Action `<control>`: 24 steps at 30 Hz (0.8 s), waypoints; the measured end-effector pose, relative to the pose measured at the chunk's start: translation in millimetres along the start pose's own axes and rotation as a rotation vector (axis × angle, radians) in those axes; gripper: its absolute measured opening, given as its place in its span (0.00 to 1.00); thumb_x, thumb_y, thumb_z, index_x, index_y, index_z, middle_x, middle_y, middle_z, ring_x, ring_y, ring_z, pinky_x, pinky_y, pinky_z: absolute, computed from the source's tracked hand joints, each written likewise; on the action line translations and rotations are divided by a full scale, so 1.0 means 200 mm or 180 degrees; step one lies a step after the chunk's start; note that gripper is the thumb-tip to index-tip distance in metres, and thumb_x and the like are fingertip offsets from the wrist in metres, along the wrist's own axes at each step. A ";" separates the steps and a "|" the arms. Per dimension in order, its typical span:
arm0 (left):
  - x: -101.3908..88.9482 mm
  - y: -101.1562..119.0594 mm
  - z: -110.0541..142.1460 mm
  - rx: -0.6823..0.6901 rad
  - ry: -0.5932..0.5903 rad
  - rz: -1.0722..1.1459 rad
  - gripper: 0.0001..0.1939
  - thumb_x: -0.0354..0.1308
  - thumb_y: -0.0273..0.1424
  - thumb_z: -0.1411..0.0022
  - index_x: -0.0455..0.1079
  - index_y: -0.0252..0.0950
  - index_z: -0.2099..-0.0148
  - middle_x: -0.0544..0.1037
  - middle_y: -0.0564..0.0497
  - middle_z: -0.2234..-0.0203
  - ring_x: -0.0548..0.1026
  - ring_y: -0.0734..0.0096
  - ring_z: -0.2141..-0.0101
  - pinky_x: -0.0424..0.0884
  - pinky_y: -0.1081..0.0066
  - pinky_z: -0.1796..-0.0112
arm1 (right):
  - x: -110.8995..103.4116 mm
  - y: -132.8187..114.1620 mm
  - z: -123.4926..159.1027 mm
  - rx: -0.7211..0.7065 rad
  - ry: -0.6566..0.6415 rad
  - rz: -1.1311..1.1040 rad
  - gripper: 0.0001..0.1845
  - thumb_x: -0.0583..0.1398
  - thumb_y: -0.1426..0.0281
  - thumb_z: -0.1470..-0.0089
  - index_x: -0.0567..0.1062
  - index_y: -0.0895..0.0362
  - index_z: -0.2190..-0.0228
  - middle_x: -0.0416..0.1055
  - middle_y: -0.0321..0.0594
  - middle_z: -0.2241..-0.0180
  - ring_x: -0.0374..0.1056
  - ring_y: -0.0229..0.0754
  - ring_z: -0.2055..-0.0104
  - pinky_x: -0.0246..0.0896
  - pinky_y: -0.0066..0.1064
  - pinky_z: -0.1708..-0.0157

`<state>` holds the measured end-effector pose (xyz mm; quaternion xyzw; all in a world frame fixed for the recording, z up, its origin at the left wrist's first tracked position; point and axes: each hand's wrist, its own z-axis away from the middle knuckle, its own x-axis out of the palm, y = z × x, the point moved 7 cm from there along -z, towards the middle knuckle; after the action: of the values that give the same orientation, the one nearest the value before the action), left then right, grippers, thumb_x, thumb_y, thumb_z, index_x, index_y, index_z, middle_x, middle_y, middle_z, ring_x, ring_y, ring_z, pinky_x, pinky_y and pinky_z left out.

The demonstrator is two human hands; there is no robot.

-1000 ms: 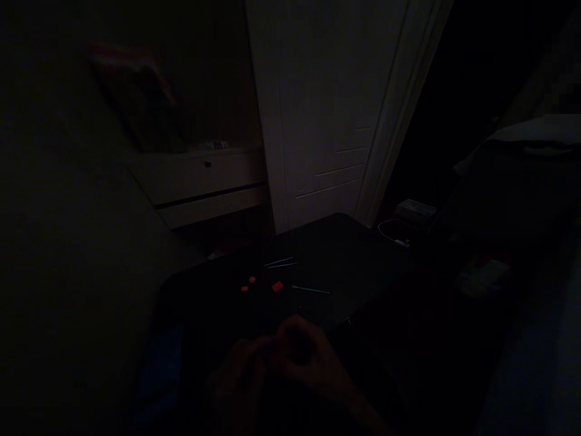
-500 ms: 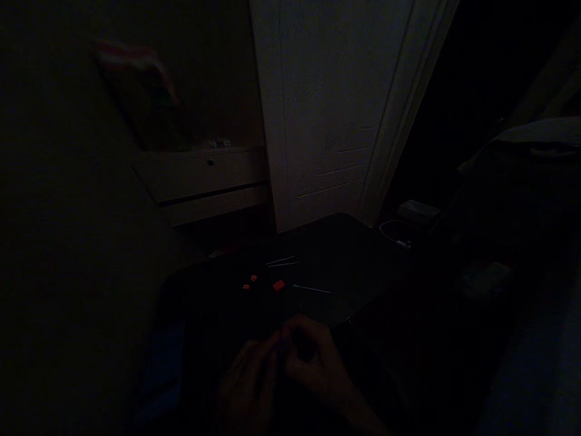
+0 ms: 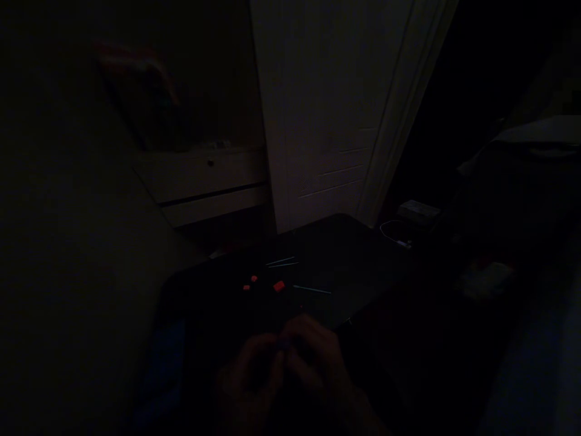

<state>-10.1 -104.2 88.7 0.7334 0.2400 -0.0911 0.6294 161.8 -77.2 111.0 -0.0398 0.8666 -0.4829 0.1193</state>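
Observation:
The scene is very dark. My left hand (image 3: 252, 372) and my right hand (image 3: 315, 357) meet at the near side of a dark table (image 3: 349, 248). Between their fingertips is a small bluish-purple piece (image 3: 282, 344), too dim to name; both hands pinch it. Just beyond the hands lies a red block (image 3: 278, 286), with two smaller red pieces (image 3: 253, 278) to its left. A thin metal rod (image 3: 312, 289) rests right of the block. Two more thin rods (image 3: 282, 264), or the arms of one tool, lie farther back. A tiny reddish speck (image 3: 301, 307) is near my right fingers.
Behind the table stand a pale door (image 3: 327, 121) and a drawer unit (image 3: 209, 175). On the right are a white cable (image 3: 390, 227) and a pale box (image 3: 418, 211). A bluish surface (image 3: 163, 363) shows at the lower left.
My left fingers have bent into a rounder pinch on the small piece, and my right fingers have closed over more. The things on the table stay put. The picture is darker.

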 end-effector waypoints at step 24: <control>-0.01 -0.06 0.04 -0.0673 -0.0079 0.0591 0.13 0.65 0.42 0.35 0.81 0.39 0.57 0.90 0.46 0.61 0.89 0.57 0.60 0.84 0.69 0.60 | 0.03 0.02 -0.03 0.0137 -0.0933 -0.0125 0.11 0.72 0.62 0.35 0.81 0.54 0.56 0.77 0.40 0.56 0.75 0.43 0.54 0.71 0.32 0.53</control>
<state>-16.5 -110.8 78.6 0.6809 0.1715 -0.0158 0.7118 154.3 -71.4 109.6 -0.1242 0.8284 -0.4926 0.2359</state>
